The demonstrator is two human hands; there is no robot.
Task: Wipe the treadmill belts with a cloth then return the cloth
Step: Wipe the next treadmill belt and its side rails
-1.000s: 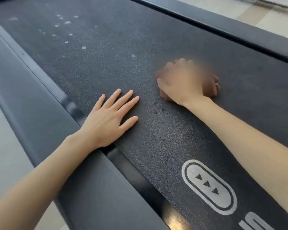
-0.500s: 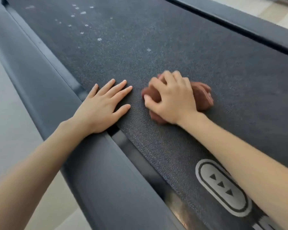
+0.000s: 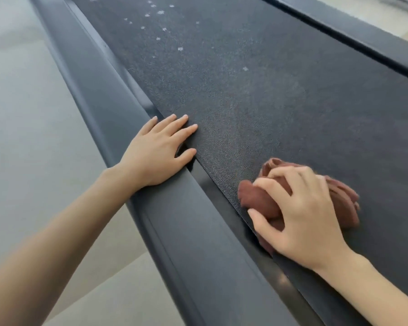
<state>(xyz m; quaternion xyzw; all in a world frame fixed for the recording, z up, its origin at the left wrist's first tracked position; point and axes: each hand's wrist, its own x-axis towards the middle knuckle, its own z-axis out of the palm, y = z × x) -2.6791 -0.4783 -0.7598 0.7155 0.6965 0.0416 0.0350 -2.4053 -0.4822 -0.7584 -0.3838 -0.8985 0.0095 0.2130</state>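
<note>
The right hand [image 3: 302, 217] covers the middle of the cloth [image 3: 257, 198], whose right edge is blurred.

Cloth [image 3: 257, 201] on belt [image 3: 257, 95], near left rail [image 3: 181, 222]

Two bare arms and hands, seen from above.
The left hand [image 3: 156, 151] and right hand [image 3: 302, 220] are bare, and so are the left forearm [image 3: 57, 231] and right forearm [image 3: 375, 292], uncovered from wrist to the frame's edge. The fingers [image 3: 174, 124] are slim, with short, rounded nails. The right hand's outline is slightly blurred; the left hand shows sharply.
</note>
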